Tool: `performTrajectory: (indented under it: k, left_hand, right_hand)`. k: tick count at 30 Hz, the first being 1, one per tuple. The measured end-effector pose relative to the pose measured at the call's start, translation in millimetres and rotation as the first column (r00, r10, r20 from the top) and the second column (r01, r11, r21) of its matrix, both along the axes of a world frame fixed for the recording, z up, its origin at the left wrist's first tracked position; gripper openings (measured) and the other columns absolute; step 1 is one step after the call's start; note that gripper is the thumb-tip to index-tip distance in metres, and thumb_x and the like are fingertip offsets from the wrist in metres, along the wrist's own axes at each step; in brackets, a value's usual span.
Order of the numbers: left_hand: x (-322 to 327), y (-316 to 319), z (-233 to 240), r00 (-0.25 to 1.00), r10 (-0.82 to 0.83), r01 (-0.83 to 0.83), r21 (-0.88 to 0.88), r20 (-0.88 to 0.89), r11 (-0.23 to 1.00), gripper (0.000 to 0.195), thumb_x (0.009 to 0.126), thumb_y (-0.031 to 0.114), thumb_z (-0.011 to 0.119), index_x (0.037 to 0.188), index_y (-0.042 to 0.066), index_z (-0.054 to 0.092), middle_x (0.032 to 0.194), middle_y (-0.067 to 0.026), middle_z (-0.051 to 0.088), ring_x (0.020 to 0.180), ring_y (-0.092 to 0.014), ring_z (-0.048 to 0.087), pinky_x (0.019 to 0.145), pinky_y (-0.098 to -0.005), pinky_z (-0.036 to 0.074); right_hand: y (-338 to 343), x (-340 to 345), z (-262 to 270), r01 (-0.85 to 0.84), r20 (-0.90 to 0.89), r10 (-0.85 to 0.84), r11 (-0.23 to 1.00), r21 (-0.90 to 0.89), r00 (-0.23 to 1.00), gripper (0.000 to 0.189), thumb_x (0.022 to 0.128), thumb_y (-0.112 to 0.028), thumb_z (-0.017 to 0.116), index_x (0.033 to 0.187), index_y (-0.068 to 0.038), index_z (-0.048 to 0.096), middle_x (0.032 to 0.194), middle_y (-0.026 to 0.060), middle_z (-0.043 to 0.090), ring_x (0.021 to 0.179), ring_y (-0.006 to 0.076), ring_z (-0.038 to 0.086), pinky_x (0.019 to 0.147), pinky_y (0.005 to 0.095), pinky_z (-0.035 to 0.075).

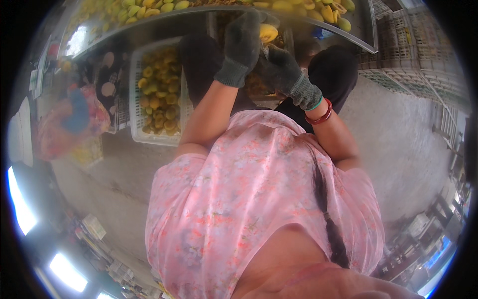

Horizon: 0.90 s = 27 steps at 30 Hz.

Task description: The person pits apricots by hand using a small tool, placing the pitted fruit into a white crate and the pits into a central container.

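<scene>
My left hand, in a dark knitted work glove, grips a yellow fruit with a cut-looking face. Just below the fruit is my right hand, gloved the same way. Its fingers close around a small, thin, light-coloured tool, mostly hidden by the glove, so its exact kind is unclear. Both hands are close together between my knees, by the near edge of a metal-rimmed table that bears green and yellow fruits.
A white plastic crate of yellow fruit halves stands on the floor left of my legs. Beneath my hands is a container of brownish scraps. Stacked plastic crates rise at the right. Another person, blurred, is at the left.
</scene>
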<state>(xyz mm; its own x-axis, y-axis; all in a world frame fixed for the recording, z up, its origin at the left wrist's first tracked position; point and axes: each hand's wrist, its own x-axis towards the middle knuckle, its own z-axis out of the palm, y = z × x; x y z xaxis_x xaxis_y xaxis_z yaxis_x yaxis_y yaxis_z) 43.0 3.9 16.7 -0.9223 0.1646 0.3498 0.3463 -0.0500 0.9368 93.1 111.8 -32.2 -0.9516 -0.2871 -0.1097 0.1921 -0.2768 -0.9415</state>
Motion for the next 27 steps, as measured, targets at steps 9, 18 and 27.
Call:
performTrajectory:
  k: [9,18,27]
  left_hand:
    - [-17,-20,-8,0.971,-0.237,0.234,0.065,0.036,0.97,0.087,0.084,0.07,0.014,0.076,-0.002,0.063,0.074,-0.0119,0.064,0.067,-0.02,0.061,0.063,-0.028,0.049]
    - [-25,-33,-36,0.928,-0.37,0.369,0.216,-0.035,0.904,0.065,0.093,0.052,0.029,0.081,-0.005,0.059,0.076,-0.0135,0.064,0.069,-0.02,0.063,0.064,-0.0298,0.051]
    - [-24,-49,-41,0.914,-0.397,0.397,-0.008,-0.08,0.918,0.063,0.092,0.052,0.032,0.078,-0.002,0.062,0.074,-0.0101,0.063,0.067,-0.017,0.061,0.062,-0.0265,0.048]
  right_hand:
    - [16,-9,-3,-0.23,0.325,0.479,0.783,-0.578,0.815,0.02,0.087,-0.015,0.057,0.102,-0.001,0.057,0.082,0.002,0.06,0.078,0.009,0.055,0.071,0.0232,0.045]
    - [-5,-9,-10,-0.138,-0.35,0.322,0.877,0.46,0.88,0.023,0.087,-0.01,0.053,0.108,0.0,0.056,0.097,0.0051,0.06,0.092,0.0146,0.056,0.078,0.0263,0.044]
    - [7,-17,-10,-0.587,-0.096,0.581,0.781,-0.211,0.808,0.018,0.092,-0.016,0.044,0.105,-0.007,0.053,0.08,-0.0007,0.054,0.066,0.0074,0.051,0.054,0.0206,0.043]
